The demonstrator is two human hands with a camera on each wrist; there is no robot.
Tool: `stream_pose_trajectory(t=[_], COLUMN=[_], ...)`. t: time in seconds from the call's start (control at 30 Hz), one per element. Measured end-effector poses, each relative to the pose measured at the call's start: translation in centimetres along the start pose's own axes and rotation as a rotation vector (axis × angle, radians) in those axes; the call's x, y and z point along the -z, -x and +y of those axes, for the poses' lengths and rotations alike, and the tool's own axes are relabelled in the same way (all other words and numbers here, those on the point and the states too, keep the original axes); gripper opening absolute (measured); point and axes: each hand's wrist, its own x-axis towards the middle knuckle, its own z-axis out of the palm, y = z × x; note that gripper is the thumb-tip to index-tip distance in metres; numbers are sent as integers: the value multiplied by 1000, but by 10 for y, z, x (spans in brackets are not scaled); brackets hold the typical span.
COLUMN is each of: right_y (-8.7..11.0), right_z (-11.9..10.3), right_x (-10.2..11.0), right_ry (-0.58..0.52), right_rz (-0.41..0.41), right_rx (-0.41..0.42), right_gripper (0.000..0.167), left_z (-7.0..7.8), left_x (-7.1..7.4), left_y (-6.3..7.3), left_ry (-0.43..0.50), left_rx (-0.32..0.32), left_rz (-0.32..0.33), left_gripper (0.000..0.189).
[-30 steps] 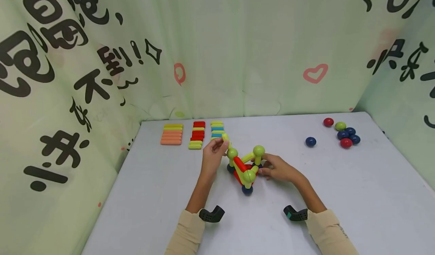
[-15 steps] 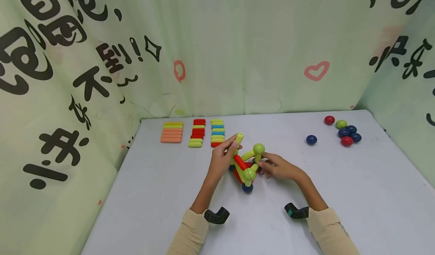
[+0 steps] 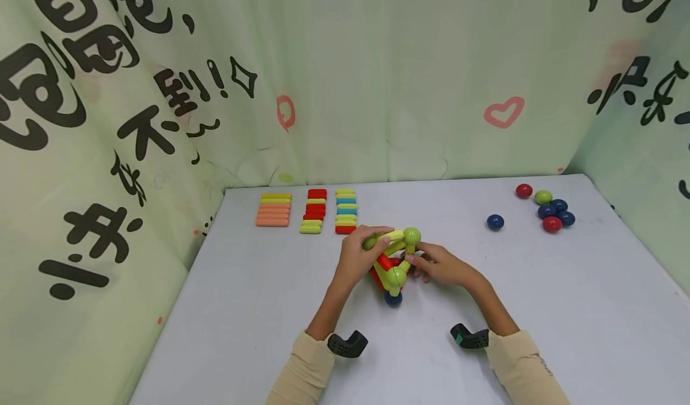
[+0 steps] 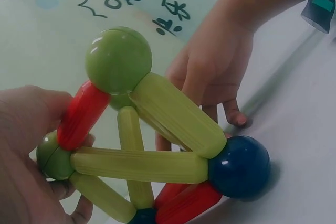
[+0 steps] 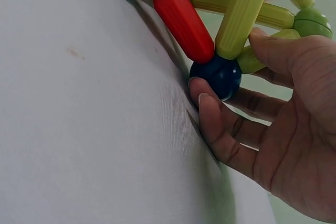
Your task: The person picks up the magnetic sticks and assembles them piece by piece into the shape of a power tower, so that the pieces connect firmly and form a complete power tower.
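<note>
A magnetic rod-and-ball frame [image 3: 396,276] stands on the table, built of yellow-green and red rods with green and blue balls. My left hand [image 3: 356,258] pinches a yellow-green rod [image 3: 396,235] lying across the top between two green balls. In the left wrist view, its fingers wrap behind the left green ball [image 4: 55,156] and a red rod [image 4: 83,116]. My right hand [image 3: 444,265] steadies the frame's right side. In the right wrist view its fingers cup a blue ball [image 5: 216,77] while the thumb presses near a yellow-green rod [image 5: 244,17].
At the back left lie three stacks of loose rods: orange and yellow [image 3: 272,212], red and green [image 3: 314,210], and blue and green [image 3: 346,211]. Several loose balls cluster at the back right, with a blue ball [image 3: 495,222] apart from them. A printed curtain [image 3: 420,81] hangs behind.
My left hand has moved right, and the rod it pinches has tipped from upright to lying across two green balls. The right hand has stayed at the frame's right side.
</note>
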Motion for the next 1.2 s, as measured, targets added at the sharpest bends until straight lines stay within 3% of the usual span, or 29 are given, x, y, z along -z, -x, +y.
stream_pose_trajectory(t=[0.13,0.23,0.3,0.37,0.43,0.5,0.63,0.77,0.9,1.07,1.2], right_y=[0,-1,0,1,2,3,2,1,1,1,0], right_z=[1,3,5,7,10,11,10,7,4,4,5], right_x=[1,1,2,4,6,7,4,0,-4,-6,-7], right_ry=[6,5,0,-12,-26,-32,8,108,173,195,209], right_rz=[-5,-23,-42,-63,-80,-90,-79,-39,-4,15,41], right_rx=[1,5,5,9,17,26,48,69,73,84,67], right_gripper=[35,36,37,39,40,44,46,42,38,38,37], left_z=[-2,-6,-13,-23,-35,-48,-67,-72,-70,-62,-58], left_x=[-1,1,2,5,10,14,22,22,21,22,28], left_y=[-1,-3,-6,-9,-12,-14,-15,-16,-16,-14,-13], left_ry=[-4,69,129,129,45,-126,-480,-696,-791,-812,-829], left_rx=[29,56,93,128,149,158,87,47,48,73,119], left_rz=[-4,16,61,129,175,176,90,31,25,24,29], left_gripper=[26,35,42,46,41,32,35,43,39,27,28])
